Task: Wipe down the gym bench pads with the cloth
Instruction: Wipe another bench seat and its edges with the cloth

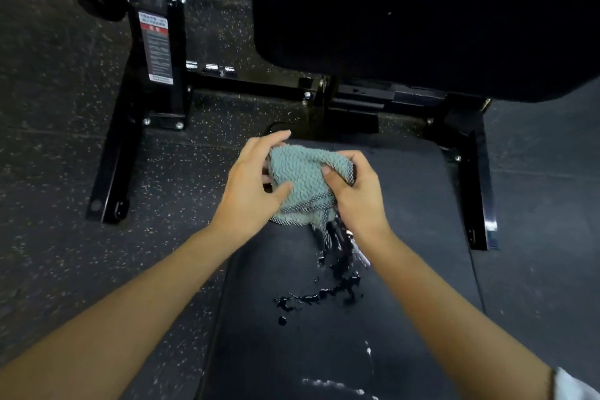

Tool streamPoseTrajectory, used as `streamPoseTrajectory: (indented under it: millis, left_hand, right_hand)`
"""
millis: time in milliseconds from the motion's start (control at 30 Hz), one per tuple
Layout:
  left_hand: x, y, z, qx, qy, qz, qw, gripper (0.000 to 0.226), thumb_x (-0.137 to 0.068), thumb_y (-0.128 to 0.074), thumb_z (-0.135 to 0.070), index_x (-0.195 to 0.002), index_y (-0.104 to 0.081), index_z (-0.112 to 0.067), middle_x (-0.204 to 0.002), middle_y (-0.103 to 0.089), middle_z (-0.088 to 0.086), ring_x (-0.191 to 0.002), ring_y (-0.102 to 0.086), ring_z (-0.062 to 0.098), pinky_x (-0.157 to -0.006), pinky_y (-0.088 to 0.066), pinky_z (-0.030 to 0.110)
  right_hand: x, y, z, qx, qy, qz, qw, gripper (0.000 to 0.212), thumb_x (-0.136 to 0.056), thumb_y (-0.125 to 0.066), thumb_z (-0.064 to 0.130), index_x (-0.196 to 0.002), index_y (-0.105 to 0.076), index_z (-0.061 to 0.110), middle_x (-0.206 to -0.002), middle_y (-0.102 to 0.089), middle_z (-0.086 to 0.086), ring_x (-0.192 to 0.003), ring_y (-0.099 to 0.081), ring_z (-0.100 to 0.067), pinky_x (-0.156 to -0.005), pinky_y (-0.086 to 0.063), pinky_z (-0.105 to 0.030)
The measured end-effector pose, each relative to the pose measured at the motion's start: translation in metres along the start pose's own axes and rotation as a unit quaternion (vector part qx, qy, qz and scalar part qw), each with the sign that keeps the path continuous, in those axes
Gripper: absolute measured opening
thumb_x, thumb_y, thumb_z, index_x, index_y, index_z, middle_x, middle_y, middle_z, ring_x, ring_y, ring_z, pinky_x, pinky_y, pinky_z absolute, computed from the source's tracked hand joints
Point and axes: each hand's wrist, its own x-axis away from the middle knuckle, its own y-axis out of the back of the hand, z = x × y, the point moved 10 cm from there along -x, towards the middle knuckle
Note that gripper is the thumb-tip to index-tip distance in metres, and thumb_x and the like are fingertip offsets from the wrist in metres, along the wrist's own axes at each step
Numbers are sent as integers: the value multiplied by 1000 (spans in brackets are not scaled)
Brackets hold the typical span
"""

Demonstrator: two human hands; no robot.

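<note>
Reached forward from the bottom edge with two bare forearms, wearing a scrap of white sleeve (pixel 574 386) at the right elbow. Looked down onto a dark seat pad (pixel 406 237) that filled the near middle, marked by pale streaks (pixel 331 384) close to the near edge. Found, a little farther along that pad, a glossy dark puddle (pixel 324 294) with small splashes around it, joined to a thin wet trickle falling from above. Held a bunched grey-green cloth (pixel 302 178) with a wavy weave and a speckled hem just above the far half of the pad, over the trickle. Gripped its left side with the left hand (pixel 256 185), fingers (pixel 276 140) curled over the top and thumb pressed into the front. Clamped its right end in the right hand (pixel 357 195), fingers wrapped round the fabric and thumb laid across it, with the two hands close together and only cloth between them. Made out, beyond the hands, a black steel frame (pixel 246 83) bolted together and standing on speckled rubber floor (pixel 65 140). Noticed a red, white and black label (pixel 157 49) stuck on the left upright, its print too small to read. Ended at a large black back pad (pixel 422 26) at the top right, above the frame, carrying a few pale scuffs.
</note>
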Motion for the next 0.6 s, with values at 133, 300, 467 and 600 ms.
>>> streamPoseTrajectory:
  millis: [133, 300, 467, 600]
  left_hand:
    - [-12, -4, 2, -101, -49, -13, 994, 69, -88, -66, 0, -149, -40, -19, -145, -39, -6, -132, -42, 7, -111, -37, 20]
    - [-14, -5, 15, -191, -63, -20, 979, 62, -98, -55, -10, -154, -29, -14, -162, -21, 0, -148, -17, 8, -121, -20, 36]
    - [-14, 0, 39, -212, -17, -24, 977, 59, -102, -46, -12, -156, -22, -16, -164, -14, -1, -151, -11, 9, -123, -15, 44]
    - [-7, -1, 57, -220, -4, -8, 975, 57, -104, -37, -18, -157, -16, -18, -165, -7, -7, -151, -2, 5, -122, -4, 39]
  right_hand:
    - [-31, 1, 9, 199, 49, -5, 979, 31, -94, -63, 15, -123, -54, 17, -111, -56, 4, -96, -52, -5, -81, -37, -17]
    - [-27, -20, 34, 360, 205, -9, 910, 52, -92, -58, 18, -142, -46, 11, -143, -49, -7, -136, -41, -24, -114, -31, -51]
    - [5, -78, -4, 474, 168, 118, 857, 64, -101, -16, 48, -158, -5, 20, -166, 3, 1, -152, 11, -18, -116, 14, -50]
    - [3, -93, -22, 510, 119, 95, 846, 68, -94, 3, 53, -153, 14, 22, -164, 16, 3, -150, 18, -21, -113, 14, -59]
